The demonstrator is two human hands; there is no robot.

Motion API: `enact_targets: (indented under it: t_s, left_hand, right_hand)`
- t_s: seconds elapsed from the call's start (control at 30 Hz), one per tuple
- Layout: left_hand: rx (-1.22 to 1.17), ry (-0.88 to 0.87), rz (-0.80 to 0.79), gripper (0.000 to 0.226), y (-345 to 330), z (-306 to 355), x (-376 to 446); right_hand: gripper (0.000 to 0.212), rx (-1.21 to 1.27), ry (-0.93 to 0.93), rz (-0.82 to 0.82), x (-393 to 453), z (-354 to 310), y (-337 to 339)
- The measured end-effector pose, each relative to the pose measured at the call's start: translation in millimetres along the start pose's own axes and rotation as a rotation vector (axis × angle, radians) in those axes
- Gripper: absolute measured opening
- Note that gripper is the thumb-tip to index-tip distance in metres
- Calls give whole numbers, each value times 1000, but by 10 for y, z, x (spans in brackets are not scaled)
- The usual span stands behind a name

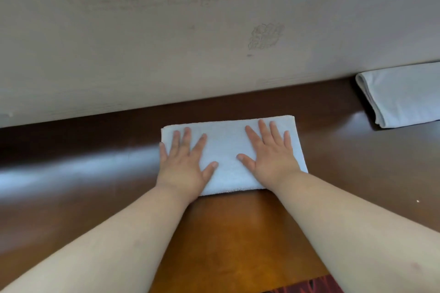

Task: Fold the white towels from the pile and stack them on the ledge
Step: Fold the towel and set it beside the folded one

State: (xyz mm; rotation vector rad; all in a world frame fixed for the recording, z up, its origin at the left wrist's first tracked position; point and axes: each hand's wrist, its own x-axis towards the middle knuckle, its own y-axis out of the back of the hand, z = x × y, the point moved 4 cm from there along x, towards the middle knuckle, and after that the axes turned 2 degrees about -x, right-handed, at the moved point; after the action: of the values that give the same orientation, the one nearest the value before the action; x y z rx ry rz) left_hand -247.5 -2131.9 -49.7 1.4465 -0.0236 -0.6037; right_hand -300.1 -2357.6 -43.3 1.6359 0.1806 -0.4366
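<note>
Head view: left hand (184, 162) and right hand (271, 152) lie flat, fingers spread, pressing the folded towel (228, 150) on the brown ledge (95, 162). Another folded cloth (402, 95) sits far right by the wall (166, 31).

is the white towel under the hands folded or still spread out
Folded. The white towel lies as a compact, thick rectangle on the wooden ledge, with the left hand and right hand pressing flat on it.

We see a pale grey-beige wall (142, 43) with faint scribbles and a pencilled smudge (265, 35), above a glossy dark-brown wooden ledge (83, 169) catching soft light, patterned red carpet (307, 286) showing below.
</note>
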Motion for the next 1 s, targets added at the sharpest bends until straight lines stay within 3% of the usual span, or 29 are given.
enact_targets:
  t_s: [0.17, 0.3, 0.37, 0.43, 0.5, 0.57, 0.67, 0.83, 1.0]
  left_hand:
    - [34, -3, -105, 82, 21, -195, 28]
    - [-65, -17, -159, 75, 231, -239, -35]
    - [-276, 171, 16, 72, 401, -387, -148]
    - [-613, 487, 130, 71, 467, -574, -250]
    - [-802, 659, 23, 70, 389, -663, -262]
    - [-904, 720, -89, 68, 318, -701, -205]
    - [-1003, 750, -140, 66, 268, -712, -130]
    - [-966, 763, -193, 70, 246, -626, -83]
    - [-1081, 731, -127, 56, 250, -513, -118]
  right_hand:
    - [88, -44, -89, -79, -9, 371, 67]
    - [81, 92, -88, -149, -70, 350, 289]
    - [74, 321, -247, -28, -161, 469, 434]
    - [68, 635, -527, 72, -275, 711, 465]
    - [70, 823, -728, 27, -370, 872, 398]
    - [76, 892, -794, 4, -364, 949, 346]
    - [83, 896, -802, -45, -271, 945, 300]
    - [68, 886, -719, -252, -216, 831, 250]
    - [58, 987, -649, -225, -210, 807, 290]
